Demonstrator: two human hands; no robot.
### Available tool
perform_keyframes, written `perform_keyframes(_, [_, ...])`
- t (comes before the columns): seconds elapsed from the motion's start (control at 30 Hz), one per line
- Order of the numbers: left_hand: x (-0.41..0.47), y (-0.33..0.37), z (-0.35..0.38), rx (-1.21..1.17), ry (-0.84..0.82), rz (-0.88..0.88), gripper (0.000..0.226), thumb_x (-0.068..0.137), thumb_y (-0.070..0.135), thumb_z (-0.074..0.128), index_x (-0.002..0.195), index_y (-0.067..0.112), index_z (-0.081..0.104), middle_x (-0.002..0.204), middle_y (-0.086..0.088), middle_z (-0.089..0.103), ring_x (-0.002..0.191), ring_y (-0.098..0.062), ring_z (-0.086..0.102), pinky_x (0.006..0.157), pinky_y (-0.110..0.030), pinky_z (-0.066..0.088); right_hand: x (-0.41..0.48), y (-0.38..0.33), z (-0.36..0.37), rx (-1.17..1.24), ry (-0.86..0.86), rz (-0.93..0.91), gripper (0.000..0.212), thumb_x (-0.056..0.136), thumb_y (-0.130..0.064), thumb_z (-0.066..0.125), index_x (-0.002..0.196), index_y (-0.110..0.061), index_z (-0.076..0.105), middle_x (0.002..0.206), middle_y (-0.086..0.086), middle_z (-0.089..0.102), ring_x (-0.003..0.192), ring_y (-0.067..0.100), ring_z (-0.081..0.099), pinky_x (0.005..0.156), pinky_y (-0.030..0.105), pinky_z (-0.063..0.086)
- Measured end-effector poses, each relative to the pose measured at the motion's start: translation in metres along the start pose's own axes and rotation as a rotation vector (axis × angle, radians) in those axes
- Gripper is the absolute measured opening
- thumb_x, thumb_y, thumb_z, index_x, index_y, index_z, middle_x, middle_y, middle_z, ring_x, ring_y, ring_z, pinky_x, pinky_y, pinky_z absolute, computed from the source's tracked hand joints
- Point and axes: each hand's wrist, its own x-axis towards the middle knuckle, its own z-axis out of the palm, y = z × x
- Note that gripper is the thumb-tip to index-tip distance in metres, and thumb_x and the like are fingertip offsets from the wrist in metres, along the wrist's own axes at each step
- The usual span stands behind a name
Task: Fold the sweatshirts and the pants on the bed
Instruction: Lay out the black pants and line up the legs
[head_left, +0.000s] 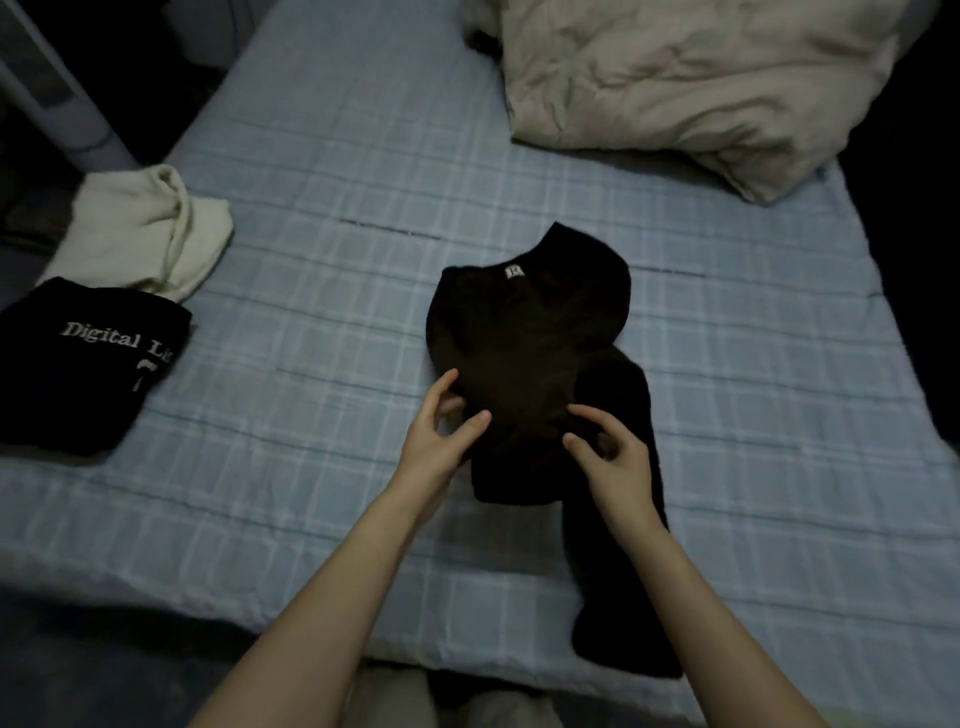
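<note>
- Fingers (445, 387) of the left hand (441, 441) are spread, thumb and forefinger well apart. Their tips rest on the near left edge of the black sweatshirt (530, 332) and are not closed round it.
- Right hand (618, 462) is much the same: thumb and forefinger apart, tips touching the near edge of the same garment, the other fingers loosely bent.
- Far left, at the bed's edge, lies a folded black garment (88, 374) with white lettering reading "Digital Li…".
- Just behind it and touching it is a folded cream garment (140, 228).
- Both sit on the blue checked sheet (311, 208), which covers the bed.
- Mid-bed lies the black sweatshirt, partly folded into a rounded bundle, its white neck label (513, 271) facing up.
- A long dark strip (623, 597) of it — a sleeve, perhaps — trails under the right forearm to the near edge.
- Far right, at the back, is a crumpled pale duvet (701, 78).
</note>
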Motion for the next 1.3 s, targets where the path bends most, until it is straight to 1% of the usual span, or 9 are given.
perform_keyframes(0.13, [-0.025, 0.023, 0.019, -0.316, 0.027, -0.172, 0.059, 0.092, 0.003, 0.062, 0.143, 0.018, 0.037, 0.13, -0.01, 0.06, 0.103, -0.018, 0.069, 0.08, -0.028, 0.059, -0.004, -0.03, -0.017, 0.23, -0.113, 0.192, 0.052, 0.076, -0.003, 0.081, 0.12, -0.029, 0.069, 0.121, 0.002, 0.069, 0.113, 0.013, 0.066, 0.092, 0.03, 0.055])
perform_keyframes(0.23, [-0.039, 0.029, 0.023, -0.288, 0.012, -0.185, 0.057, 0.092, 0.0, 0.061, 0.144, 0.004, 0.039, 0.12, -0.008, 0.064, 0.09, -0.009, 0.071, 0.069, -0.019, 0.057, -0.024, -0.043, -0.025, 0.129, -0.28, 0.177, 0.067, 0.066, 0.006, 0.085, 0.123, -0.027, 0.067, 0.123, 0.004, 0.068, 0.114, 0.014, 0.066, 0.09, 0.029, 0.056])
perform_keyframes(0.43, [-0.05, 0.035, 0.027, -0.055, -0.094, -0.081, 0.069, 0.084, -0.01, 0.066, 0.145, 0.013, 0.043, 0.14, -0.005, 0.053, 0.1, 0.001, 0.066, 0.079, -0.016, 0.054, -0.039, -0.055, -0.033, -0.086, -0.276, -0.092, 0.06, 0.087, 0.005, 0.067, 0.137, -0.025, 0.056, 0.136, -0.014, 0.056, 0.126, -0.005, 0.051, 0.098, 0.014, 0.045])
perform_keyframes(0.57, [-0.057, 0.04, 0.036, -0.003, -0.191, -0.023, 0.071, 0.09, -0.002, 0.06, 0.15, 0.027, 0.034, 0.14, 0.009, 0.048, 0.107, 0.013, 0.059, 0.085, -0.013, 0.051, -0.032, -0.056, -0.035, 0.026, -0.248, -0.063, 0.05, 0.091, -0.001, 0.065, 0.131, -0.031, 0.061, 0.129, -0.02, 0.061, 0.124, -0.001, 0.055, 0.094, 0.016, 0.049])
perform_keyframes(0.8, [-0.053, 0.043, 0.049, -0.075, -0.246, -0.136, 0.069, 0.093, 0.014, 0.063, 0.151, 0.03, 0.03, 0.131, 0.009, 0.055, 0.113, -0.003, 0.06, 0.101, -0.026, 0.049, -0.013, -0.067, -0.041, 0.56, -0.181, 0.227, 0.06, 0.077, -0.013, 0.08, 0.129, -0.036, 0.063, 0.133, 0.004, 0.063, 0.118, 0.02, 0.064, 0.087, 0.033, 0.057])
perform_keyframes(0.87, [-0.053, 0.044, 0.049, -0.041, -0.186, -0.108, 0.074, 0.089, 0.009, 0.068, 0.151, 0.024, 0.032, 0.131, 0.004, 0.054, 0.112, -0.003, 0.06, 0.097, -0.024, 0.051, -0.012, -0.07, -0.045, 0.457, -0.286, 0.208, 0.085, 0.065, -0.013, 0.089, 0.135, -0.046, 0.053, 0.138, -0.001, 0.058, 0.123, 0.016, 0.061, 0.093, 0.035, 0.055])
perform_keyframes(0.97, [-0.055, 0.044, 0.044, 0.097, -0.075, 0.005, 0.075, 0.082, 0.002, 0.075, 0.146, 0.022, 0.041, 0.13, 0.001, 0.056, 0.107, 0.0, 0.06, 0.087, -0.018, 0.053, -0.016, -0.072, -0.047, -0.042, -0.419, 0.031, 0.104, 0.066, -0.017, 0.089, 0.141, -0.062, 0.032, 0.14, -0.034, 0.039, 0.123, -0.015, 0.046, 0.09, 0.013, 0.05])
perform_keyframes(1.13, [-0.065, 0.038, 0.032, 0.164, 0.08, 0.068, 0.056, 0.079, 0.007, 0.079, 0.13, 0.021, 0.059, 0.112, 0.012, 0.061, 0.103, -0.007, 0.063, 0.09, -0.025, 0.056, -0.027, -0.07, -0.038, -0.235, -0.391, -0.073, 0.069, 0.08, -0.017, 0.079, 0.132, -0.052, 0.05, 0.127, -0.03, 0.052, 0.118, -0.011, 0.052, 0.084, 0.004, 0.046])
perform_keyframes(1.3, [-0.069, 0.033, 0.021, -0.242, 0.136, -0.1, 0.033, 0.097, 0.007, 0.055, 0.129, 0.008, 0.061, 0.127, -0.012, 0.064, 0.115, -0.023, 0.063, 0.096, -0.033, 0.053, -0.042, -0.061, -0.03, -0.082, -0.289, -0.027, 0.067, 0.077, -0.015, 0.082, 0.13, -0.046, 0.055, 0.125, -0.034, 0.054, 0.113, -0.014, 0.053, 0.079, 0.004, 0.047])
